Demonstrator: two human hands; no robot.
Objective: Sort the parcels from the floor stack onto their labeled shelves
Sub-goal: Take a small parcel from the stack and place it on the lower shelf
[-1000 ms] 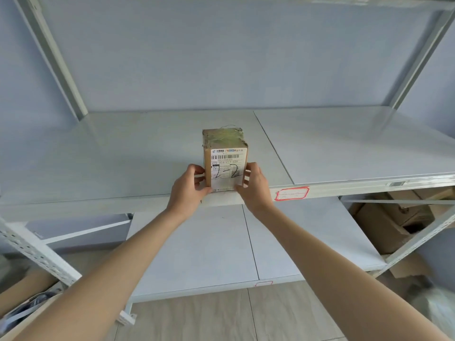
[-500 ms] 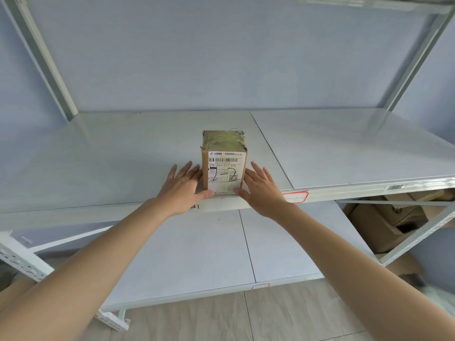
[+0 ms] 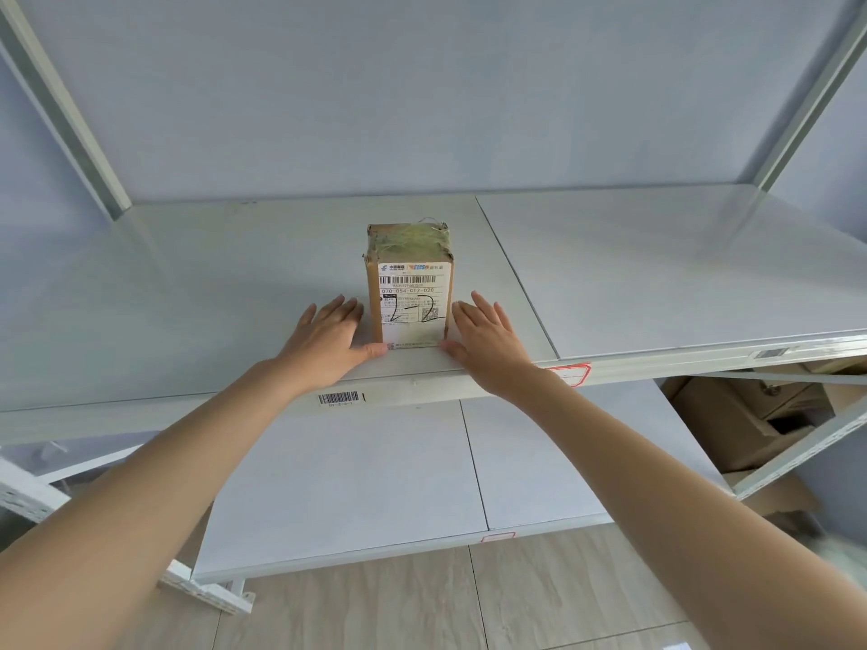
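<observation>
Parcel (image 3: pixel 409 293) stands upright on the shelf (image 3: pixel 187 293) between left hand (image 3: pixel 328 340) and right hand (image 3: pixel 488 342), fingers straight, holding nothing.

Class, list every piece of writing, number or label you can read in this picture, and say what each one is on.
"2-2": handwritten in black on the white shipping label of the parcel.
"070-054-017-020": printed on that label, below its barcode.
"EMS": logo at the label's top; the characters beside it and the fine print are too small to read.
Barcode sticker on the shelf edge: number too blurred.
Red-bordered tag: no legible text.
</observation>
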